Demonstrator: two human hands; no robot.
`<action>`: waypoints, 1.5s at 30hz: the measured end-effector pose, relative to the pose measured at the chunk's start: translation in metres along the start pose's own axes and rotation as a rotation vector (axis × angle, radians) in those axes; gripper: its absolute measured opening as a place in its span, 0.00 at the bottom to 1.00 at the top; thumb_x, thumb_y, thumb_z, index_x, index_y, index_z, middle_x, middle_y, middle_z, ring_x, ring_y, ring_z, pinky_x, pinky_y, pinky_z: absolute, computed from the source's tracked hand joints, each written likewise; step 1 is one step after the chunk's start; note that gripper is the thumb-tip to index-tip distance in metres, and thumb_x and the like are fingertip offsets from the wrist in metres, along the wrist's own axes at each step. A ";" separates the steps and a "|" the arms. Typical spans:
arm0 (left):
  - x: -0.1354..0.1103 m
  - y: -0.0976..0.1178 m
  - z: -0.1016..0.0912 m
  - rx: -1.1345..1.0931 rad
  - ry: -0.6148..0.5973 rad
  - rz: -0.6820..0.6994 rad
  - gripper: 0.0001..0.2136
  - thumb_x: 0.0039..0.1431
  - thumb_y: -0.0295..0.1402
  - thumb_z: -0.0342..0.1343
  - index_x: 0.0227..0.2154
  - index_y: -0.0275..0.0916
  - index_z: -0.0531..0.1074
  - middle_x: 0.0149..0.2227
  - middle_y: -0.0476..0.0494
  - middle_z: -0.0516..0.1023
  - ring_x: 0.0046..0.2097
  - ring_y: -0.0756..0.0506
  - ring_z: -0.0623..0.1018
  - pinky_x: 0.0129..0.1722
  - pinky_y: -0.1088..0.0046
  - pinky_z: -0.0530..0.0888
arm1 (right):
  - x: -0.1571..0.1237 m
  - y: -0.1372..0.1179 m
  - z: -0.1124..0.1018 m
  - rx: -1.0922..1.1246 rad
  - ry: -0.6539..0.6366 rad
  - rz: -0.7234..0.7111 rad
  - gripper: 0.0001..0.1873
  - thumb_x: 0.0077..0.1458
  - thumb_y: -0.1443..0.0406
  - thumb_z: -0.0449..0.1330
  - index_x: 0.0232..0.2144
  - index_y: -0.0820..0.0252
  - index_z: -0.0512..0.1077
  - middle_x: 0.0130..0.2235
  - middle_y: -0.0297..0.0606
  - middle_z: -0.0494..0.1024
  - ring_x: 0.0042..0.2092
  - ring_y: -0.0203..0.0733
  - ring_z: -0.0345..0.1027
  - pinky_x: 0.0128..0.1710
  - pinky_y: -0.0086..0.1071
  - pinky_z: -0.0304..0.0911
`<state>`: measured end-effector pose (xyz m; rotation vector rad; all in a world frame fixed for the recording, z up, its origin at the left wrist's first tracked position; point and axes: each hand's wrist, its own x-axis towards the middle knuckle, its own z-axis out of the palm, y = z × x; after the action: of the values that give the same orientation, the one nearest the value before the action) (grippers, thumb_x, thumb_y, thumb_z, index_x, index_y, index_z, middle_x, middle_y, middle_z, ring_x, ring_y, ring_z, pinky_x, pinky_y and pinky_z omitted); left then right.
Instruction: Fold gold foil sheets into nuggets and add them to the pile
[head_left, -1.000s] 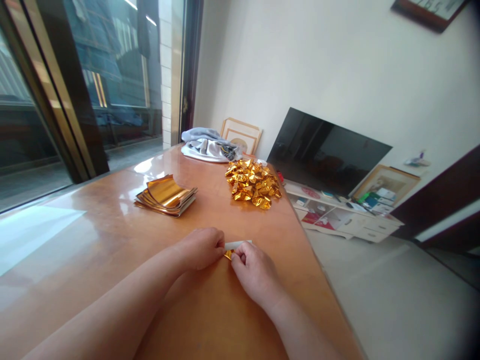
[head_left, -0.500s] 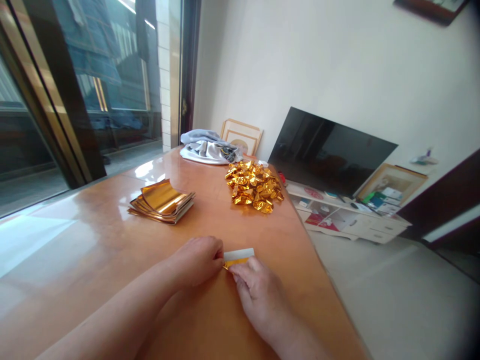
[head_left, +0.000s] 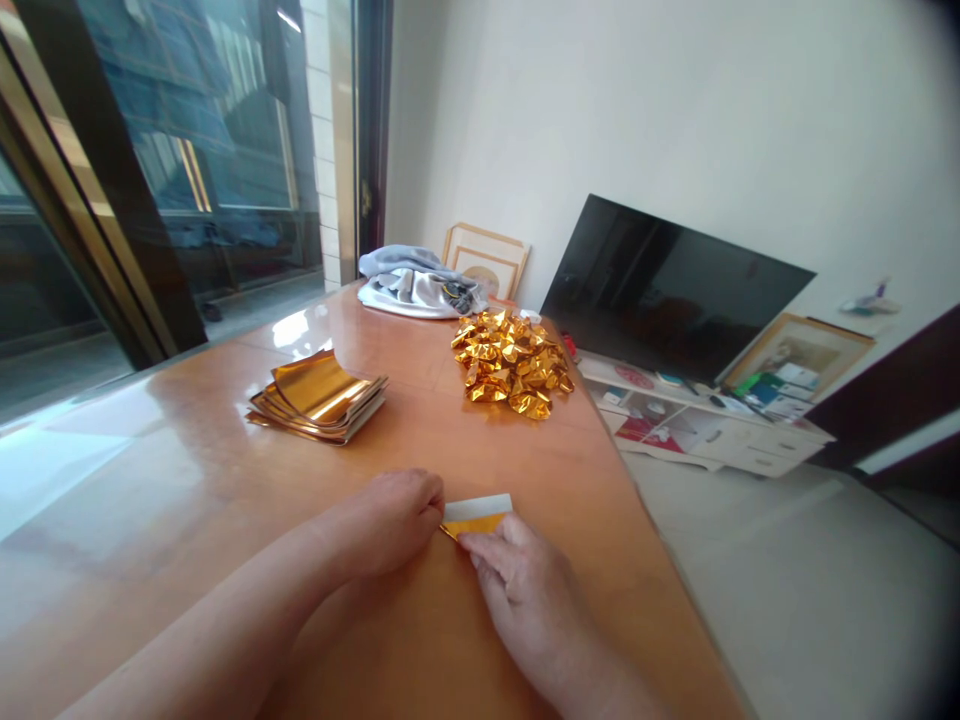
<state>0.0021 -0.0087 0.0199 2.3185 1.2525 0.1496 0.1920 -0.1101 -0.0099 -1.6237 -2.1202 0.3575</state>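
Note:
A small folded gold foil sheet with a white strip along its far edge lies on the wooden table in front of me. My left hand is curled, its fingertips pinching the sheet's left end. My right hand presses down on the sheet's near edge with bent fingers. Farther back lies a stack of flat gold foil sheets on the left. A heap of folded gold foil pieces sits on the right.
A grey and white cloth bundle rests at the table's far end, beside a framed picture. The table's right edge drops to the floor; a dark TV leans on a low white cabinet. Glass doors stand on the left.
My right hand has slid back towards me, uncovering more of the gold sheet and its white strip. The left hand keeps its pinch. The camera has tilted slightly.

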 end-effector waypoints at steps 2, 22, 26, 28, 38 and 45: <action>0.000 0.001 -0.002 -0.003 -0.010 -0.012 0.09 0.58 0.29 0.47 0.29 0.41 0.73 0.37 0.43 0.79 0.38 0.44 0.76 0.35 0.71 0.68 | 0.000 -0.001 -0.001 0.001 0.000 0.003 0.15 0.67 0.66 0.53 0.45 0.49 0.80 0.36 0.38 0.74 0.39 0.41 0.70 0.37 0.30 0.65; 0.002 -0.003 0.012 0.066 0.105 0.064 0.03 0.57 0.34 0.54 0.32 0.43 0.71 0.33 0.48 0.79 0.33 0.45 0.75 0.31 0.70 0.61 | 0.002 0.002 -0.002 -0.014 -0.025 -0.045 0.16 0.67 0.66 0.52 0.48 0.50 0.78 0.39 0.40 0.73 0.41 0.42 0.69 0.39 0.31 0.65; 0.001 0.003 0.011 0.077 0.128 0.224 0.06 0.59 0.29 0.52 0.35 0.45 0.73 0.36 0.50 0.78 0.37 0.45 0.76 0.37 0.69 0.64 | 0.003 0.001 -0.006 -0.046 -0.046 -0.056 0.16 0.67 0.67 0.52 0.48 0.50 0.78 0.40 0.40 0.73 0.42 0.42 0.69 0.39 0.32 0.65; 0.002 0.003 0.011 0.072 0.110 0.283 0.09 0.60 0.28 0.50 0.34 0.46 0.75 0.37 0.50 0.77 0.38 0.46 0.76 0.39 0.69 0.65 | 0.003 0.000 -0.008 -0.081 -0.062 -0.058 0.16 0.66 0.66 0.52 0.49 0.49 0.77 0.39 0.40 0.73 0.41 0.42 0.69 0.38 0.32 0.64; 0.007 0.001 0.008 0.059 0.035 0.254 0.11 0.59 0.29 0.51 0.35 0.47 0.79 0.38 0.49 0.78 0.42 0.44 0.76 0.45 0.69 0.67 | 0.001 -0.012 -0.023 -0.264 -0.117 -0.086 0.17 0.67 0.63 0.51 0.52 0.47 0.76 0.39 0.40 0.72 0.39 0.43 0.68 0.37 0.33 0.61; 0.008 -0.004 0.008 0.067 0.028 0.248 0.11 0.60 0.31 0.51 0.36 0.49 0.79 0.40 0.50 0.79 0.42 0.45 0.77 0.46 0.68 0.67 | -0.004 -0.016 -0.039 -0.319 -0.192 -0.058 0.17 0.66 0.63 0.52 0.51 0.45 0.77 0.40 0.40 0.76 0.39 0.43 0.71 0.37 0.32 0.60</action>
<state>0.0060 -0.0034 0.0102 2.5323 0.9921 0.2283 0.1987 -0.1203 0.0301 -1.7547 -2.4667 0.1673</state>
